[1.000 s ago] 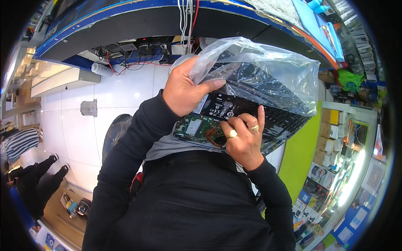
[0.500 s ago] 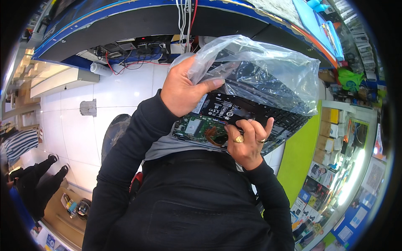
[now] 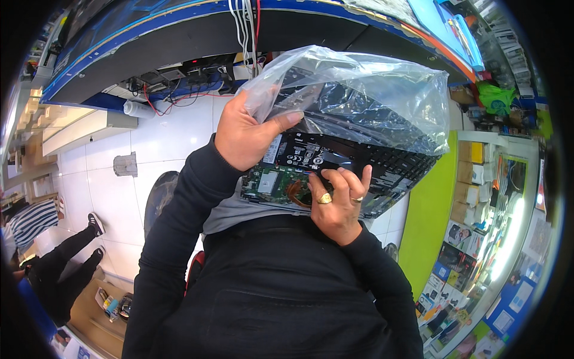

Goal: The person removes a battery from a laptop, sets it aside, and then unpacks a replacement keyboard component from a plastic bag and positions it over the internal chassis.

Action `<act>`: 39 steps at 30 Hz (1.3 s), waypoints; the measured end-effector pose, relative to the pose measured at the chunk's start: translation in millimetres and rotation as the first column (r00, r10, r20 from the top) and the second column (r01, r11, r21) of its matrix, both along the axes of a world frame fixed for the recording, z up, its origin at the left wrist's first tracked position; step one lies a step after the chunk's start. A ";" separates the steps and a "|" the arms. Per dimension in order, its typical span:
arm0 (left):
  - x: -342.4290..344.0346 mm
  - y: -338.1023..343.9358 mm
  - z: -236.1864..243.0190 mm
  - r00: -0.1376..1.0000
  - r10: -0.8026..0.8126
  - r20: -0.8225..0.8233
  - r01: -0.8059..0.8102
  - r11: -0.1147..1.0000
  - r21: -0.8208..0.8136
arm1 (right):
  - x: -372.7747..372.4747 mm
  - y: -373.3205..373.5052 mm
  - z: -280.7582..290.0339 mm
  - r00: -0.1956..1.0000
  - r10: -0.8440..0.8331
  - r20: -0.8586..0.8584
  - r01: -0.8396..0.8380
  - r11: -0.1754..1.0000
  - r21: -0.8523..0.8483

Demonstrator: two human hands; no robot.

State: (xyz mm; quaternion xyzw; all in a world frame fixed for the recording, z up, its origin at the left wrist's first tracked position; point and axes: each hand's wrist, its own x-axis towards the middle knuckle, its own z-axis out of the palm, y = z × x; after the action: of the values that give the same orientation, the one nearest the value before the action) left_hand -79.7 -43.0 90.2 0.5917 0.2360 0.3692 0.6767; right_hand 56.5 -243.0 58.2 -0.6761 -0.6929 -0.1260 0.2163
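My left hand [image 3: 246, 133] is closed on the rim of a clear plastic bag [image 3: 412, 84], thumb on top. Dark panels show through the bag, over an opened laptop [image 3: 382, 206] above my lap. Its green circuit board [image 3: 254, 184], a copper heat pipe [image 3: 296, 192] and a black labelled battery [image 3: 311, 151] lie bare; black keys [image 3: 412, 167] show at the right. My right hand [image 3: 339, 209], with two rings, rests over the laptop. Its thumb and forefinger are bent together at the battery's near edge; whatever is between them is too small to make out.
Ahead runs a dark counter [image 3: 179, 51] with white and red cables [image 3: 244, 36] hanging down and wired devices beneath. A green strip [image 3: 426, 221] and goods shelves [image 3: 469, 197] flank me on the right. At the left are tiled floor [image 3: 113, 197] and another person's legs [image 3: 66, 257].
Both my hands, the bag and the laptop have shifted slightly left in view. My grip on the bag stays the same. The other person's feet at the left have moved.
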 end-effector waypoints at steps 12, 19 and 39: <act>0.9 1.1 1.7 1.000 -0.014 0.019 0.014 1.000 0.017 | -6.0 5.0 3.0 0.997 -0.055 0.056 0.054 0.998 0.015; 0.1 2.4 3.5 1.000 -0.030 -0.002 0.030 0.999 0.028 | -5.1 8.4 4.5 1.000 -0.025 -0.001 0.025 1.000 0.003; -1.7 1.7 3.6 0.999 -0.035 -0.031 0.036 0.999 0.027 | -7.5 11.1 -4.9 0.994 0.006 0.107 -0.011 0.999 0.047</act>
State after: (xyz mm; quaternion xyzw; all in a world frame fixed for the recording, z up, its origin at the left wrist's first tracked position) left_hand -81.3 -41.3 93.8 0.6107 0.2305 0.3513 0.6712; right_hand 49.0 -232.0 53.3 -0.6601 -0.7032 -0.1778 0.1954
